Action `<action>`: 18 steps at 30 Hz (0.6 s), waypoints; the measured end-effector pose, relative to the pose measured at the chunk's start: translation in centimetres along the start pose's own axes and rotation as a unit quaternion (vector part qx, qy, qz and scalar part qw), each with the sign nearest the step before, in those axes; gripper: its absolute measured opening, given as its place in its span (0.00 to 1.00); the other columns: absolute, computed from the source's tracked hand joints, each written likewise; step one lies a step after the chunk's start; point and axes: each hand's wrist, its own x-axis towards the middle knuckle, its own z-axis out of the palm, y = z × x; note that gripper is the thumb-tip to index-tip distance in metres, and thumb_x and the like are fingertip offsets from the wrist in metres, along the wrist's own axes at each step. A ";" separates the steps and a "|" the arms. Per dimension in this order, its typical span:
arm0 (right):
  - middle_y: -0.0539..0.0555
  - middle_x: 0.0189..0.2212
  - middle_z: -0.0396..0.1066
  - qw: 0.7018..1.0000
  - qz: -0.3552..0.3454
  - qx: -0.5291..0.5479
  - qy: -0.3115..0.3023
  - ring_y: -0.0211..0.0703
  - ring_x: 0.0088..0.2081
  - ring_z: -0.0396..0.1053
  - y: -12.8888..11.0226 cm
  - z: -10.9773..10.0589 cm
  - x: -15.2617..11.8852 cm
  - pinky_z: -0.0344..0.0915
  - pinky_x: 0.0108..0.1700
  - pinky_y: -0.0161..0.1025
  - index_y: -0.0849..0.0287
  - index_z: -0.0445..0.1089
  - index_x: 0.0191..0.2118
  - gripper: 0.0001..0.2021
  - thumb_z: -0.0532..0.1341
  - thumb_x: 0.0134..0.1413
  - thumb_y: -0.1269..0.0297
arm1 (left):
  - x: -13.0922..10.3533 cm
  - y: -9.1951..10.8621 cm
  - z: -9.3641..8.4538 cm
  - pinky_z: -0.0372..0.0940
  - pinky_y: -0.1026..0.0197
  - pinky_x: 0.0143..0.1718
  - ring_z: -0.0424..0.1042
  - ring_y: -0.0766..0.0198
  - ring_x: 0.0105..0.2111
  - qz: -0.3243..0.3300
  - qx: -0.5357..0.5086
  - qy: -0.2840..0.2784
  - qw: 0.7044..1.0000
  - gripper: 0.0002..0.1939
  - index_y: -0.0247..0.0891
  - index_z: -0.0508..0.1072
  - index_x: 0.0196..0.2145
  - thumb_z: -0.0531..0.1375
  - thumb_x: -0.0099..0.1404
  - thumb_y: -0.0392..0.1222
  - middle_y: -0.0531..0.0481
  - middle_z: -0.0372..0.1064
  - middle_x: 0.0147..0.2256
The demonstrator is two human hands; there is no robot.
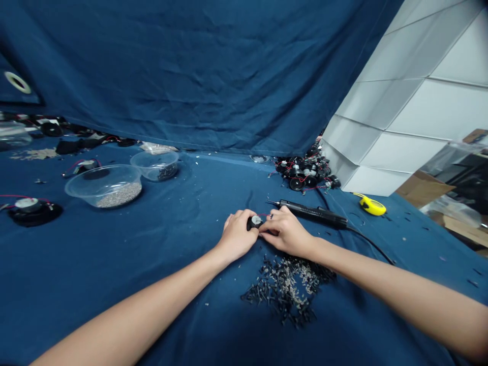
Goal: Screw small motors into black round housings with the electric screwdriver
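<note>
My left hand is closed around the side of a small round black motor part with a silvery top, holding it on the blue cloth. From the other side, my right hand brings its thumb and fingers together against the part. A bit of red wire shows by the right fingertips; whatever they pinch is too small to make out. Just behind the right hand lies a black electric screwdriver, its bit pointing left. Below the hands is a loose pile of small black and silvery screws.
Two clear plastic bowls stand left: one with silvery bits, a smaller one with dark bits. A larger motor part lies far left. Black parts with red wires are heaped back right, near white boxes and a yellow tape measure.
</note>
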 end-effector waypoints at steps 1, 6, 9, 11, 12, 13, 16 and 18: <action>0.49 0.25 0.71 1.000 0.003 0.003 0.001 0.40 0.31 0.63 0.0 0.0 0.0 0.48 0.37 0.40 0.56 0.75 0.33 0.04 0.61 0.55 0.67 | 0.0 0.0 0.0 0.58 0.49 0.53 0.66 0.55 0.46 0.002 -0.002 -0.001 1.000 0.13 0.40 0.69 0.39 0.56 0.55 0.31 0.48 0.70 0.41; 0.48 0.24 0.70 0.996 0.056 0.046 0.043 0.38 0.29 0.65 -0.4 -1.1 -0.5 0.52 0.36 0.39 0.56 0.75 0.37 0.05 0.61 0.57 0.67 | -0.2 -0.2 0.0 0.58 0.49 0.53 0.66 0.55 0.46 0.007 -0.013 -0.001 1.000 0.13 0.40 0.69 0.39 0.55 0.55 0.31 0.48 0.70 0.41; 0.48 0.22 0.67 0.990 0.098 0.048 0.084 0.37 0.28 0.64 -1.2 -2.7 -1.7 0.54 0.36 0.39 0.56 0.75 0.37 0.06 0.60 0.58 0.67 | -0.1 -0.2 0.0 0.58 0.49 0.52 0.66 0.55 0.45 0.011 -0.011 -0.002 1.000 0.14 0.40 0.69 0.39 0.55 0.55 0.31 0.48 0.70 0.40; 0.47 0.22 0.66 0.992 0.114 0.022 0.052 0.37 0.27 0.64 -1.9 -3.6 -3.0 0.55 0.36 0.39 0.55 0.75 0.36 0.05 0.60 0.57 0.67 | 0.0 -0.2 -0.1 0.58 0.48 0.52 0.66 0.55 0.45 0.011 -0.012 -0.007 1.000 0.14 0.40 0.69 0.40 0.55 0.55 0.31 0.48 0.69 0.40; 0.47 0.22 0.67 0.992 0.126 0.009 0.019 0.37 0.27 0.64 -2.2 -3.9 -3.7 0.56 0.35 0.39 0.55 0.74 0.35 0.05 0.60 0.56 0.67 | 0.0 -0.2 -0.1 0.58 0.48 0.52 0.66 0.55 0.45 0.010 -0.014 -0.009 1.000 0.14 0.40 0.70 0.40 0.55 0.55 0.31 0.48 0.69 0.40; 0.47 0.23 0.68 0.990 0.139 -0.003 -0.017 0.37 0.26 0.64 -2.5 -4.1 -4.4 0.56 0.34 0.39 0.54 0.74 0.35 0.05 0.60 0.56 0.68 | 0.0 -0.2 -0.1 0.58 0.48 0.53 0.66 0.55 0.45 0.009 -0.015 -0.009 1.000 0.14 0.40 0.70 0.40 0.55 0.55 0.31 0.48 0.69 0.40; 0.50 0.28 0.71 0.982 0.161 -0.037 -0.093 0.40 0.29 0.67 -3.1 -3.9 -6.3 0.58 0.34 0.39 0.54 0.73 0.37 0.07 0.59 0.55 0.69 | 0.0 -0.1 -0.1 0.58 0.48 0.52 0.66 0.55 0.45 0.009 -0.014 -0.008 1.000 0.14 0.40 0.69 0.40 0.55 0.55 0.31 0.48 0.69 0.41; 0.52 0.31 0.72 0.981 0.152 -0.062 -0.103 0.43 0.33 0.69 -3.4 -3.3 -6.9 0.60 0.36 0.40 0.55 0.73 0.39 0.08 0.58 0.56 0.70 | 0.0 -0.1 -0.1 0.58 0.48 0.52 0.66 0.55 0.45 0.012 -0.013 -0.008 1.000 0.14 0.40 0.69 0.40 0.55 0.55 0.31 0.48 0.69 0.41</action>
